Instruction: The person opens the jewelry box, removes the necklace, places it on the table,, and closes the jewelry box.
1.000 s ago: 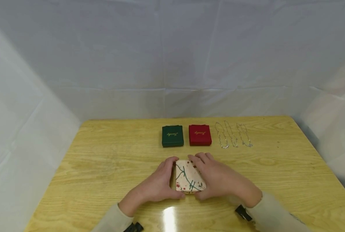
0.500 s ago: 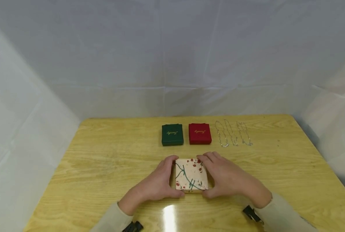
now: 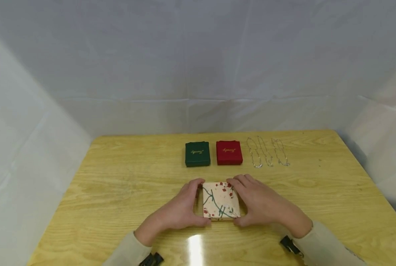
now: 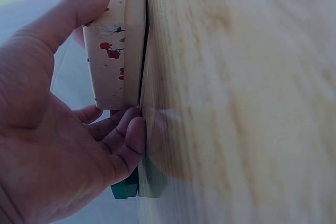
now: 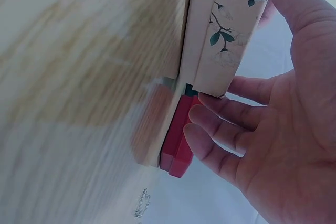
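A square cream gift box (image 3: 220,201) with red blossoms and green branches lies lid up on the wooden table. My left hand (image 3: 179,207) grips its left end, thumb at the near side and fingers at the far corner. From the other side my right hand (image 3: 259,202) holds it the same way. In the left wrist view the left thumb presses the patterned lid wall of the box (image 4: 107,56), above a plain lower part. The right wrist view shows the right fingers curled at the far edge of the box (image 5: 223,40).
Behind the box sit a dark green jewelry box (image 3: 197,154) and a red jewelry box (image 3: 229,153), both with gold lettering. Several thin silver chains (image 3: 268,152) lie to their right. White sheeting (image 3: 198,74) surrounds the table (image 3: 118,177) at the back and sides.
My right hand has shifted right, off the top of the box to its right end, uncovering the lid. The box has slid very slightly right; the left hand has barely moved.
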`<state>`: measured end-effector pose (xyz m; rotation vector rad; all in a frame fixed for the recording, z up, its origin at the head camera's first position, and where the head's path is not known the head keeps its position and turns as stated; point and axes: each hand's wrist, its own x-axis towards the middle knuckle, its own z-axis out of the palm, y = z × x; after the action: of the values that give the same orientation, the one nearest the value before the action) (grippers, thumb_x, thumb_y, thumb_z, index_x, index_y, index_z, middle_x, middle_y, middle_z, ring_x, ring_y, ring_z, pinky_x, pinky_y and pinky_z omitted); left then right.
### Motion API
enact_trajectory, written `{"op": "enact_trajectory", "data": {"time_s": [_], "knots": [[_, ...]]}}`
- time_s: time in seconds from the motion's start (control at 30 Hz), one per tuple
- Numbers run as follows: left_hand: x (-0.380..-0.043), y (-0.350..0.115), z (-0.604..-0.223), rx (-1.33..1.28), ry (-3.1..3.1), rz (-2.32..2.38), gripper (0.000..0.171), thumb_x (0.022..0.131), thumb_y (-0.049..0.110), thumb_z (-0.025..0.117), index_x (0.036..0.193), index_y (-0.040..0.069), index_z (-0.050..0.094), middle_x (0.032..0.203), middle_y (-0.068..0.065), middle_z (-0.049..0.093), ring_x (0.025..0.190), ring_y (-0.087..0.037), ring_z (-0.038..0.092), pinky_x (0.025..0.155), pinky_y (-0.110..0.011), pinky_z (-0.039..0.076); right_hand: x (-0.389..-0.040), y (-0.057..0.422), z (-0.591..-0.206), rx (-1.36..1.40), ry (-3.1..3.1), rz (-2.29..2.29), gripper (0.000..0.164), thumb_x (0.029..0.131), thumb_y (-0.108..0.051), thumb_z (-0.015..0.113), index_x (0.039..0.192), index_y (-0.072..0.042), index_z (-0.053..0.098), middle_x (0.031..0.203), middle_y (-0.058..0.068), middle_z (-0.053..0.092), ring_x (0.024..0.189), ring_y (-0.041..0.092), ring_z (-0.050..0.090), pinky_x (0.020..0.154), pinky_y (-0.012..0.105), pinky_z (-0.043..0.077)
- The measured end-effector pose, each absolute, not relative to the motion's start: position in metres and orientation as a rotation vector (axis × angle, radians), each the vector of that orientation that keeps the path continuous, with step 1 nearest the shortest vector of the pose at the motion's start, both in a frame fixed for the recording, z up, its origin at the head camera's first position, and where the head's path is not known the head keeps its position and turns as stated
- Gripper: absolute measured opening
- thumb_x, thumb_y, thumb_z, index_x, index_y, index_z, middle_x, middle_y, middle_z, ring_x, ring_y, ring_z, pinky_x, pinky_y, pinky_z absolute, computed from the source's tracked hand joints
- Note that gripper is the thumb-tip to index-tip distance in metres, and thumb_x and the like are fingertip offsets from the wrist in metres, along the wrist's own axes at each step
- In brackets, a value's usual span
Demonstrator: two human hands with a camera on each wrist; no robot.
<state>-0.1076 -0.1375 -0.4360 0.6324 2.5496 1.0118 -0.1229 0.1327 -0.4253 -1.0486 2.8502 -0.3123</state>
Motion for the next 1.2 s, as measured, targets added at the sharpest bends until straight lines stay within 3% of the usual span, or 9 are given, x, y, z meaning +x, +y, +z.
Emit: {"op": "enact_trajectory", "data": {"time_s": [1.2], "knots": [[-0.118, -0.134, -0.434, 0.653, 2.603, 0.932, 0.114, 0.068, 0.046, 0.084, 0.152, 0.008, 0.018, 0.144, -0.007, 0.036, 0.130, -0.020, 0.037, 0.107, -0.039, 0.033, -0.136, 0.134, -0.430, -1.039, 2.858, -0.267, 0.111, 0.060, -0.065, 0.076, 0.148, -0.012, 0.032, 0.143, 0.002, 0.039, 0.127, 0.017, 0.036, 0.106, 0.037, 0.034]]}}
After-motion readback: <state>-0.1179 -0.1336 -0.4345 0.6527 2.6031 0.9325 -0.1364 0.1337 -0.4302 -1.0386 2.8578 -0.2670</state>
